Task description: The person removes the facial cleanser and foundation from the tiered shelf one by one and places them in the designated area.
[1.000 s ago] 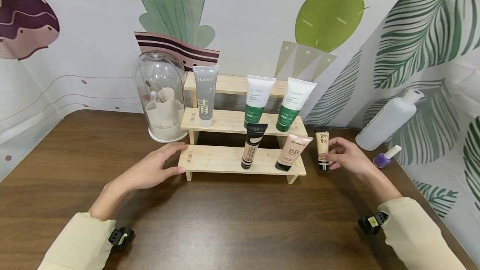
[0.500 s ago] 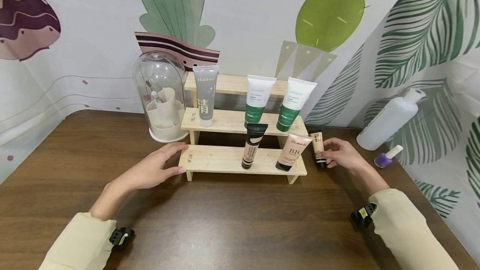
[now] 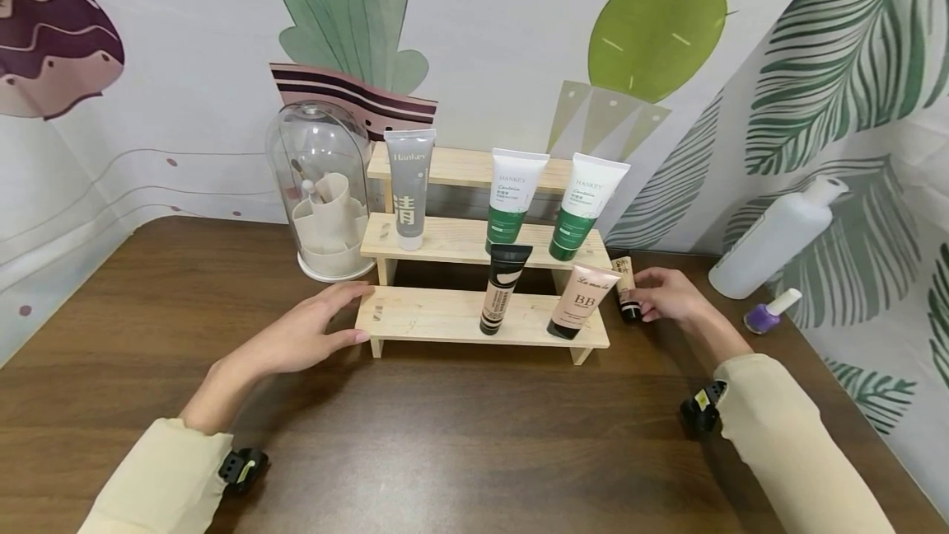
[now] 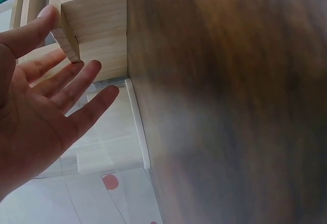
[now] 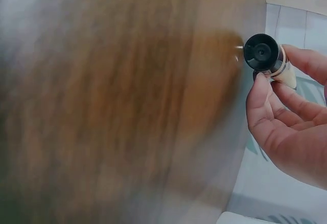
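Note:
My right hand (image 3: 670, 295) pinches a small beige cosmetic tube (image 3: 624, 277) with a black cap, beside the right end of the tiered wooden shelf (image 3: 423, 316). In the right wrist view the tube's round black cap (image 5: 261, 52) faces the camera between thumb and fingers. My left hand (image 3: 292, 336) touches the left end of the lowest step, its fingers spread and nearly straight in the left wrist view. On that step stand a black-topped tube (image 3: 498, 295) and a pink BB tube (image 3: 582, 303). One step higher are a grey tube (image 3: 409, 188) and two white-and-green tubes.
A clear dome (image 3: 315, 188) over a cream organizer stands left of the shelf. At the right, a white bottle (image 3: 774, 237) and a purple nail polish bottle (image 3: 771, 311) stand near the patterned wall. Brown tabletop (image 3: 460, 435) lies in front.
My right hand has shifted left and slightly back, bringing the beige tube closer to the shelf's right end, where it leans more. The left hand stays at the shelf's left end.

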The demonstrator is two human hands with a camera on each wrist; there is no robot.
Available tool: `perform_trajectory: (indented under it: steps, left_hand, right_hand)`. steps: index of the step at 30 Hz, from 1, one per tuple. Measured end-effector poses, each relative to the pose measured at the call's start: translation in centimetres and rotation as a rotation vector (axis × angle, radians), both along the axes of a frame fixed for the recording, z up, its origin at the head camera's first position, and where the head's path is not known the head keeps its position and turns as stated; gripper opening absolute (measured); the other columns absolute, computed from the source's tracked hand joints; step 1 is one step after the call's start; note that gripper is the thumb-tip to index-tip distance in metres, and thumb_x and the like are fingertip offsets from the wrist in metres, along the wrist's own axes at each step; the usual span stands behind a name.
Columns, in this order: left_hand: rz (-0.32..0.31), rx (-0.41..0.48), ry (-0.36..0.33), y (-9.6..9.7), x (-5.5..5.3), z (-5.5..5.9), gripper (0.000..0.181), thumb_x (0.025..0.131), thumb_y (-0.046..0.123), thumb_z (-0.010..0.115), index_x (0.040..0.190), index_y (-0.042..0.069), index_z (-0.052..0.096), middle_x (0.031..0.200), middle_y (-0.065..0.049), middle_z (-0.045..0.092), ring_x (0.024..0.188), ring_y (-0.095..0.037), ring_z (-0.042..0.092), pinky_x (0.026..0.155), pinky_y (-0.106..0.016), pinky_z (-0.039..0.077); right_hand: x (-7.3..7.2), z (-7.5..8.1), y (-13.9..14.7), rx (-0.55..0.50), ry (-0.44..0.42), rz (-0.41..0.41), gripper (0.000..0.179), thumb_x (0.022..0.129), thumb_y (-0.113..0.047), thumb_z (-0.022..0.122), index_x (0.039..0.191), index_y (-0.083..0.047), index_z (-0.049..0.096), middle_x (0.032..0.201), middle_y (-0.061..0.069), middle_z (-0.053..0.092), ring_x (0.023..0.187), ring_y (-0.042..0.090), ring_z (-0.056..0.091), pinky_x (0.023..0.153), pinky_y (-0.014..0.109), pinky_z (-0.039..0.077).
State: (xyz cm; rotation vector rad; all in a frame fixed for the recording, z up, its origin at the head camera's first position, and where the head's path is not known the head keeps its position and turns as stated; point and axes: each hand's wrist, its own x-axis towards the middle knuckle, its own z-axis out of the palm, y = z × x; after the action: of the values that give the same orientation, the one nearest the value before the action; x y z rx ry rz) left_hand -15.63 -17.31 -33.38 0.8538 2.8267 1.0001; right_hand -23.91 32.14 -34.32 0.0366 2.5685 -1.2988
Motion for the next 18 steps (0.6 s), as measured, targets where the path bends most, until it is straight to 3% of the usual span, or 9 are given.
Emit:
perform_trajectory:
  steps: [18]
  left_hand:
    - [0.000, -0.009, 0.007, 0.03, -0.08, 0.06, 0.054, 0.086, 0.015, 0.064, 0.132, -0.002, 0.041, 0.136, -0.023, 0.038, 0.125, -0.038, 0.035, 0.100, -0.054, 0.028]
  right_hand:
    - [-0.84, -0.26, -0.92, -0.038, -0.003, -0.041, 0.047, 0.089, -0.011, 0.057, 0.123, 0.013, 0.037, 0.065, 0.000, 0.051, 0.055, 0.007, 0.049, 0.056, 0.026, 0.052]
